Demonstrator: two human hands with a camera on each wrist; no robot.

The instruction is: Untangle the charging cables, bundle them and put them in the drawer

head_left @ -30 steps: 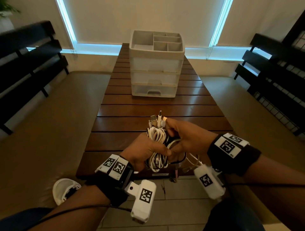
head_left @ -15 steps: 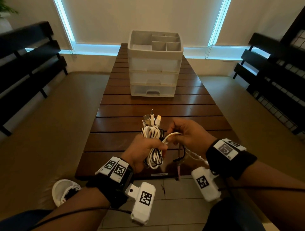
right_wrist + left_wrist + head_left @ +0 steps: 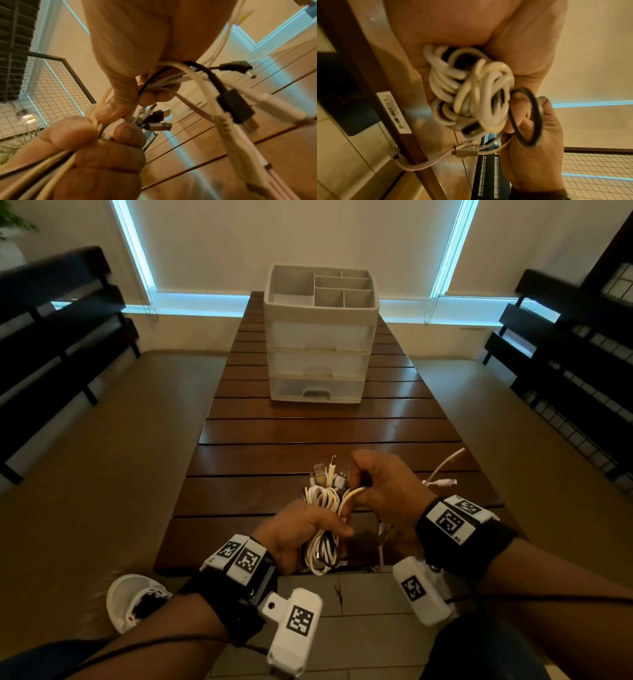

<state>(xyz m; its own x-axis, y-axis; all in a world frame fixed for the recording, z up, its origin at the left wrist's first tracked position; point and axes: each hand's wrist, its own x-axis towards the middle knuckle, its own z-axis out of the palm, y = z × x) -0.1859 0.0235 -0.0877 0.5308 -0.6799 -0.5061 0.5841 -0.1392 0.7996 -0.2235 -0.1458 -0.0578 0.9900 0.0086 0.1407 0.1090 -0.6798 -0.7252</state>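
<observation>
My left hand (image 3: 301, 534) grips a looped bundle of white and black charging cables (image 3: 323, 520) over the near end of the wooden table (image 3: 260, 460). The coils (image 3: 471, 92) fill its palm in the left wrist view. Several plugs (image 3: 329, 474) stick up from the bundle's top. My right hand (image 3: 380, 487) pinches loose cable ends (image 3: 171, 82) right beside the bundle. A white cable tail (image 3: 443, 470) with a plug trails to the right of that hand. A pinkish cable (image 3: 381, 546) hangs below it. The white three-drawer unit (image 3: 320, 364) stands farther along the table, drawers closed.
An open tray with dividers (image 3: 329, 290) tops the drawer unit. Dark benches (image 3: 58, 337) flank the table on the left and right (image 3: 565, 347). A white shoe (image 3: 132, 601) lies on the floor by the table's near left corner.
My right hand has lifted and pulled loose ends up and to the right, so a white cable tail now swings out to its right. The left hand keeps its grip on the bundle.
</observation>
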